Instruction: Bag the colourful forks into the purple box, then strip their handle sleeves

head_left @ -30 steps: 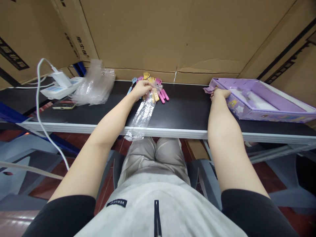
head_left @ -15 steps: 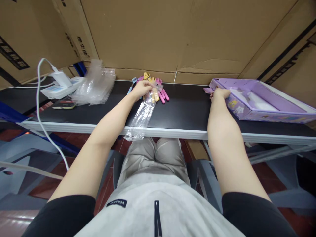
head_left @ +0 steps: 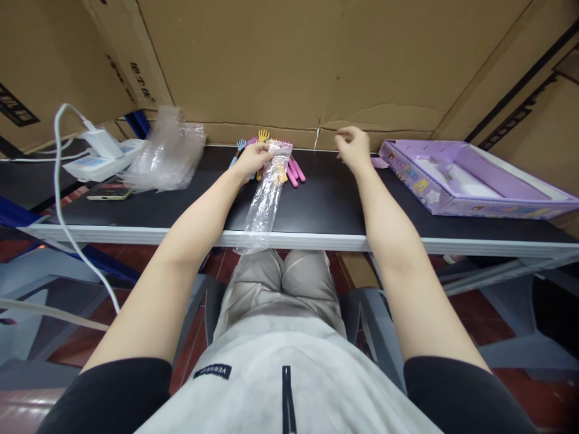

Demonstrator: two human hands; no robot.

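My left hand (head_left: 254,160) pinches a long clear plastic bag (head_left: 262,208) near its top, and the bag's lower end hangs over the table's front edge. Beneath and behind it lie several small back scratchers with claw-like heads, among them a yellow one (head_left: 263,136), a blue one (head_left: 241,145) and pink handles (head_left: 296,171). Something yellow shows through the bag; whether it is inside or behind, I cannot tell. My right hand (head_left: 354,147) is above the table, fingers loosely curled and apart, with nothing visible in them. Right of it, a small pink packet (head_left: 380,163) lies beside the purple box.
At right stands a shallow open purple box (head_left: 452,187) with a white inside. On the left are a stack of clear bags (head_left: 165,157), a phone (head_left: 108,193) and a white power strip (head_left: 106,158) with a cable. Cardboard walls (head_left: 280,66) rise behind the table.
My right hand has let go of the pink packet by the box and moved left. My left hand stays on the bag, whose top now lies flatter over the back scratchers.
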